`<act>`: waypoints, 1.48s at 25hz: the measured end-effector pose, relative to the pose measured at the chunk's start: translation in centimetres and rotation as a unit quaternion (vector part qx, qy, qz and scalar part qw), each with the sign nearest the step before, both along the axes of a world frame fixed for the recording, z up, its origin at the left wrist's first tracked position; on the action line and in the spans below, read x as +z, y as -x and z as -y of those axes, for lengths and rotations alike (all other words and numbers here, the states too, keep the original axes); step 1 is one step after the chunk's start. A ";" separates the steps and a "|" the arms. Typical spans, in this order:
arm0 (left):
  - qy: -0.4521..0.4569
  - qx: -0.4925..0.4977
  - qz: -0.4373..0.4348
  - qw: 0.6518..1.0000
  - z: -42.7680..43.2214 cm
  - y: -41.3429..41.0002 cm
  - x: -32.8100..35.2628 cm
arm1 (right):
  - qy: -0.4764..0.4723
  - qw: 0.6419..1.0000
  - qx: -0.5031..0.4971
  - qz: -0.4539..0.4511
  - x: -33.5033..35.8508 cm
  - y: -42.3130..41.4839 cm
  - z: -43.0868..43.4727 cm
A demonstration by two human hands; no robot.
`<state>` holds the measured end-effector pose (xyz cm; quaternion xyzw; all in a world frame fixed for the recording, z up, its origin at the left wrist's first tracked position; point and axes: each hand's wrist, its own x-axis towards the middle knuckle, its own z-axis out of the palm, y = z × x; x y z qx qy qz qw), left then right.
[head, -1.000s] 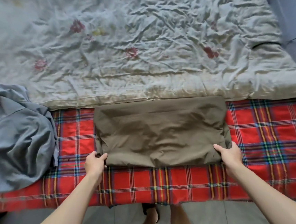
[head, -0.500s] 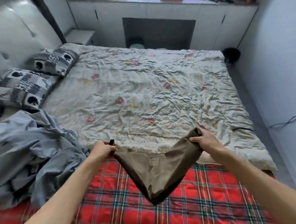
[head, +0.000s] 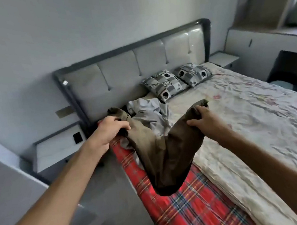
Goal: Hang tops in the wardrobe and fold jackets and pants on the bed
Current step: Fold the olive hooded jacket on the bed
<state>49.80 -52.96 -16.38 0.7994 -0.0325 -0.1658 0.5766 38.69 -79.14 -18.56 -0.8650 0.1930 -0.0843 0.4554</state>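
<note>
A folded olive-brown cloth garment point(head: 166, 152) is held in the air above the red plaid blanket point(head: 189, 208) at the bed's edge, one end gripped by the left hand point(head: 112, 129) and the other by the right hand point(head: 203, 119). A crumpled grey garment point(head: 149, 112) lies just beyond.

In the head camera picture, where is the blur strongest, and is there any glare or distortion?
Head view: blur softens everything, most at the edges, like the top-right shelving; the brown garment in the left hand and right hand is clearest; glare shines on the headboard; the wide lens tilts the room.
</note>
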 end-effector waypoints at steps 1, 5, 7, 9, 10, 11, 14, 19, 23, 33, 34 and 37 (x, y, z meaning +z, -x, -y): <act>0.005 0.026 0.000 1.000 -2.6 0.5 1.0 | 0.003 0.999 0.042 0.008 0.9 -1.2 -2.0; 0.012 0.165 0.016 0.986 -16.1 5.6 4.9 | -0.016 0.973 0.227 0.033 4.2 -5.8 -15.0; 0.021 0.246 0.021 0.969 -23.6 8.8 6.2 | -0.043 0.945 0.322 0.031 5.5 -7.3 -22.5; 0.037 0.332 0.019 0.942 -31.1 12.4 7.3 | -0.074 0.914 0.399 0.021 6.4 -8.2 -30.8; 0.038 0.372 0.013 0.928 -34.3 14.2 7.7 | -0.084 0.897 0.433 0.016 6.7 -8.5 -34.7; 0.040 0.419 0.019 0.907 -38.0 16.3 8.1 | -0.092 0.876 0.473 0.009 7.2 -8.5 -39.2; 0.050 0.508 0.061 0.858 -46.4 21.8 9.7 | -0.109 0.822 0.559 -0.001 8.5 -7.9 -51.0; 0.076 0.614 0.086 0.781 -57.8 28.9 12.0 | -0.142 0.740 0.658 0.011 12.3 -7.4 -67.3; 0.057 0.711 0.119 0.691 -63.6 33.1 13.4 | -0.210 0.676 0.706 -0.008 14.0 -6.4 -79.7; 0.041 0.892 0.168 0.418 -65.6 41.2 13.0 | -0.258 0.469 0.843 -0.062 15.0 -1.3 -104.0; 0.042 0.902 0.172 0.393 -65.5 42.1 12.8 | -0.251 0.450 0.855 -0.058 15.0 0.2 -106.4; 0.043 0.924 0.185 0.330 -65.6 44.7 12.3 | -0.233 0.405 0.884 -0.028 14.8 5.6 -113.5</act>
